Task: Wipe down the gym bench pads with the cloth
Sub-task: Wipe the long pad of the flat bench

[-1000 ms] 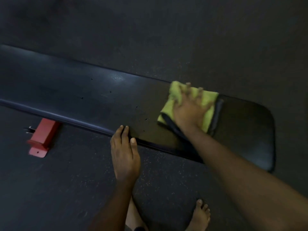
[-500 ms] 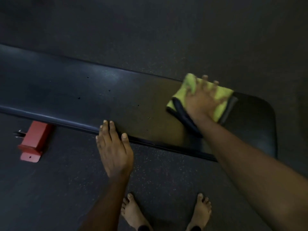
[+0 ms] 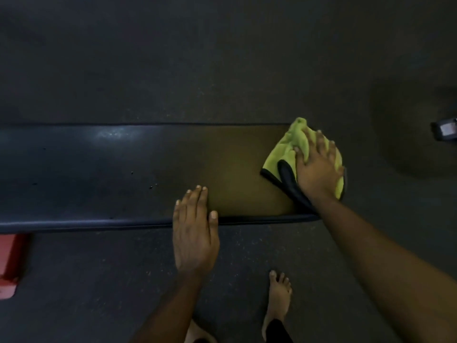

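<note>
A long black gym bench pad (image 3: pixel 103 167) runs across the view from the left edge to the right of centre. A yellow-green cloth with a dark trim (image 3: pixel 284 154) lies at the pad's right end, partly hanging past it. My right hand (image 3: pixel 319 167) lies flat on the cloth with its fingers spread, pressing it down. My left hand (image 3: pixel 195 233) rests flat on the pad's near edge, fingers together, holding nothing. The right end of the pad is hidden under the cloth and hand.
Dark rubber floor (image 3: pixel 222 58) surrounds the bench. A red bench foot (image 3: pixel 10 263) sticks out at the lower left. A small dark metal object (image 3: pixel 445 131) sits at the right edge. My bare feet (image 3: pixel 278 300) stand close to the bench's near side.
My right hand has slid the cloth further right to the pad's end. The view has shifted right, so the bench now runs level across the frame. My left hand stays on the near edge.
</note>
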`<action>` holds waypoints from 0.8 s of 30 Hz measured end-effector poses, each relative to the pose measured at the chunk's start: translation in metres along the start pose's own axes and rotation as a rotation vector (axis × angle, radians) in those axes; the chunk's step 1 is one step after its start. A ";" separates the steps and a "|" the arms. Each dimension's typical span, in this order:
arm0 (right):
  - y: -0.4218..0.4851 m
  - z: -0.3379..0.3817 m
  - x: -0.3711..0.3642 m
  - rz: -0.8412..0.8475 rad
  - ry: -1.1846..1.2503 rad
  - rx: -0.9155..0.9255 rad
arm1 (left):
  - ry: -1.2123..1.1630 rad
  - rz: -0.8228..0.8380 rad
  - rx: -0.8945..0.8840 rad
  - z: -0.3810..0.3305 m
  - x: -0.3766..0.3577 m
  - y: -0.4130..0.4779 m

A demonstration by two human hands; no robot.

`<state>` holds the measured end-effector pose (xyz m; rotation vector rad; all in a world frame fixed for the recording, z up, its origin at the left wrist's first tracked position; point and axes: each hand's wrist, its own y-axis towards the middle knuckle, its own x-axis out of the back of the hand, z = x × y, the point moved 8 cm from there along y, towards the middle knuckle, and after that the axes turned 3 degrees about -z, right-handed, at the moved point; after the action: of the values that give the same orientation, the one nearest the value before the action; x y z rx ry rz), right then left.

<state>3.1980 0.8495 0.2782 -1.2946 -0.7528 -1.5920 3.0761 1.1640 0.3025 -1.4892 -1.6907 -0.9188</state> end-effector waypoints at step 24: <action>-0.124 0.138 -0.043 0.122 -0.166 0.667 | 0.024 -0.155 0.158 0.019 0.011 -0.013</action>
<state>3.1401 1.0306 0.2840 -0.9545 -1.1609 -1.0070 3.0614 1.1848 0.3015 -1.2530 -1.8368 -0.8570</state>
